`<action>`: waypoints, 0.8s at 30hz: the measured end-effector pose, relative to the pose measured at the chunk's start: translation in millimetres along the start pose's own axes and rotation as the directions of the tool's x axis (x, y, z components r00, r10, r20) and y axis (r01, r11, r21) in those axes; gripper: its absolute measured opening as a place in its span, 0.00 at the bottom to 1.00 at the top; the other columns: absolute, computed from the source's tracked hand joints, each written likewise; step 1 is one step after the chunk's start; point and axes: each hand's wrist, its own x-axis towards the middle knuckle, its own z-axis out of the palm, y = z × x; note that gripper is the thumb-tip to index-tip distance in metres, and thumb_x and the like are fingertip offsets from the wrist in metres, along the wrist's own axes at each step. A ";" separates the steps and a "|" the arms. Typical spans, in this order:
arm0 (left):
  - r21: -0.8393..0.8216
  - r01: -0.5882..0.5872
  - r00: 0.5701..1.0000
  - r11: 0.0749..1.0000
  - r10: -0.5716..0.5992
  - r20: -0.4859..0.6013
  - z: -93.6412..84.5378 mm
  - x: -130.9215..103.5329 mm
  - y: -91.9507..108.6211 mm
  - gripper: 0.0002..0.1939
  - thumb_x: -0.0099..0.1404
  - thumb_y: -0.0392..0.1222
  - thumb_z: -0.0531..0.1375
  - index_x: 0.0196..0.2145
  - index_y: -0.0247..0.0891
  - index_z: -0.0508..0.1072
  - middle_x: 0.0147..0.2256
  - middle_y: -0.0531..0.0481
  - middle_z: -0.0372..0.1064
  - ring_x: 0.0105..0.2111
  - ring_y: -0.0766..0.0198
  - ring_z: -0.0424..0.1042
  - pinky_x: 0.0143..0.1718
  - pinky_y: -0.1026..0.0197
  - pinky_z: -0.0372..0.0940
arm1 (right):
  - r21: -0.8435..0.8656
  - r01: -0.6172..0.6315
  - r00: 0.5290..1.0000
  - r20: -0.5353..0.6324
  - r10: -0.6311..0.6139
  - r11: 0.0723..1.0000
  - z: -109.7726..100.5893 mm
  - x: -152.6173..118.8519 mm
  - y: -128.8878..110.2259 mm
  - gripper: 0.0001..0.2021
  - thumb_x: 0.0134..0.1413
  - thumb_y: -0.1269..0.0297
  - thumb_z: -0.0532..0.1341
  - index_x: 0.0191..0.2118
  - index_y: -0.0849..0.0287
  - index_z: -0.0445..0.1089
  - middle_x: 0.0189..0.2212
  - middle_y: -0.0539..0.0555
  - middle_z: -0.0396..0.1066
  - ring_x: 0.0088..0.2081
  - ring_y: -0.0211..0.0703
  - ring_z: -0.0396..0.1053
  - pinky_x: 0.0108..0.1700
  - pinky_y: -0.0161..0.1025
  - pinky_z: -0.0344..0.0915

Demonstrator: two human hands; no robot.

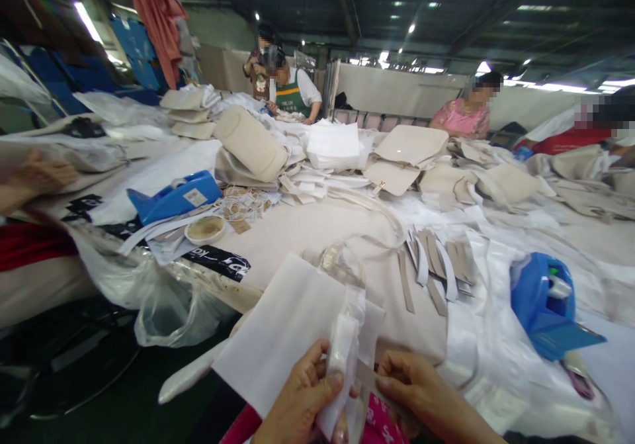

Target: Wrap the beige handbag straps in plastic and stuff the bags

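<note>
At the table's near edge, my left hand [310, 391] is closed round a white, plastic-wrapped strap [344, 338], thumb on top. My right hand [417, 388] pinches a grey-beige strip [366, 376] beside the wrapped strap; its far fingers are partly hidden. Beneath the strap lies a sheet of white paper [278, 325], overhanging the edge at a slant. A looped clear-wrapped part [342, 262] extends from the strap's far end. Right of it lie several loose grey and white strips [436, 265].
Blue tape dispensers [181, 196] [543, 305] stand left and right. A tape roll [204, 229] and paper tags [243, 206] lie near the left one. Beige bag pieces [407, 146] and white paper [333, 143] are piled behind. Another person's hand [47, 173] is at left; co-workers stand across.
</note>
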 end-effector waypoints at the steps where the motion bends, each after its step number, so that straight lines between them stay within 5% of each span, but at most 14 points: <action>1: 0.001 0.003 1.000 1.000 -0.003 -0.005 0.8 -0.3 0.8 0.25 0.56 0.53 0.68 0.43 0.38 0.63 0.38 0.48 0.72 0.13 0.72 0.68 0.13 0.69 0.60 | -0.011 -0.022 1.000 -0.018 0.022 1.000 -2.9 -1.2 4.2 0.20 0.45 0.46 0.63 0.26 0.57 0.58 0.15 0.45 0.63 0.14 0.32 0.57 0.16 0.30 0.52; 7: 0.048 0.034 0.999 0.998 -0.034 -0.013 5.3 -3.5 3.4 0.25 0.56 0.54 0.68 0.41 0.36 0.62 0.36 0.47 0.72 0.13 0.72 0.67 0.15 0.68 0.60 | 0.082 0.077 0.996 -0.049 -0.073 0.994 5.5 12.9 16.9 0.24 0.45 0.40 0.64 0.25 0.58 0.60 0.14 0.44 0.61 0.14 0.31 0.53 0.18 0.31 0.48; 13: 0.079 0.050 0.996 0.996 -0.043 -0.084 4.7 -4.7 1.4 0.28 0.52 0.57 0.69 0.39 0.36 0.64 0.32 0.50 0.72 0.13 0.70 0.67 0.15 0.67 0.60 | 0.056 0.116 0.993 -0.037 -0.114 0.992 17.6 26.3 0.8 0.18 0.47 0.47 0.64 0.26 0.58 0.62 0.15 0.46 0.64 0.17 0.33 0.54 0.21 0.32 0.47; 19: 0.148 0.078 0.992 0.986 -0.062 -0.109 7.1 -6.2 2.9 0.25 0.57 0.58 0.65 0.39 0.34 0.66 0.14 0.56 0.65 0.12 0.69 0.62 0.16 0.67 0.57 | -0.064 0.148 0.984 -0.088 -0.154 0.987 16.4 20.6 -13.0 0.13 0.48 0.54 0.62 0.25 0.59 0.65 0.16 0.46 0.64 0.19 0.34 0.56 0.24 0.33 0.49; 24: 0.136 0.069 0.991 0.988 -0.052 -0.122 10.4 -7.4 6.0 0.23 0.56 0.57 0.65 0.36 0.34 0.67 0.16 0.54 0.67 0.13 0.68 0.63 0.16 0.67 0.57 | -0.158 0.195 0.979 -0.024 -0.201 0.968 10.7 0.2 -25.7 0.07 0.50 0.61 0.61 0.32 0.59 0.67 0.21 0.48 0.67 0.23 0.38 0.62 0.26 0.34 0.54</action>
